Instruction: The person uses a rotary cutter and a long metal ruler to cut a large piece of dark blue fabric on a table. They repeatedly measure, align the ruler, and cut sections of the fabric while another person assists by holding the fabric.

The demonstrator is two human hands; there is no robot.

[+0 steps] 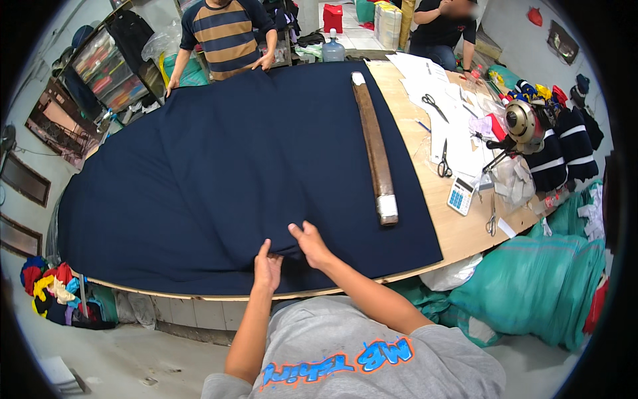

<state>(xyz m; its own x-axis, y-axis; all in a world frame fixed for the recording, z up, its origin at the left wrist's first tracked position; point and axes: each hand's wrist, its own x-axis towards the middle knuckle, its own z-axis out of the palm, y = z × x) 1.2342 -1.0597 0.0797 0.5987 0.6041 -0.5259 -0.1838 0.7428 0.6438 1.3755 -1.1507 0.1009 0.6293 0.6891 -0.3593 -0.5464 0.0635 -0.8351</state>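
A wide sheet of dark navy fabric (219,166) covers most of the long table, with soft folds running toward me. At its near edge my left hand (266,269) is closed on the cloth, thumb up and the other fingers partly hidden. Just right of it, my right hand (310,245) pinches a raised fold of the same fabric, its thumb pointing left. On the fabric's right part lies a long brown wooden bar (373,143) with pale wrapped ends, apart from both hands.
Across the table a person in a striped shirt (222,36) touches the fabric's far edge; another person (442,30) sits far right. The bare wooden tabletop (419,156) holds papers, scissors (444,159), a calculator (460,195) and a cutting machine (524,123). Green sacks (525,286) stand at right.
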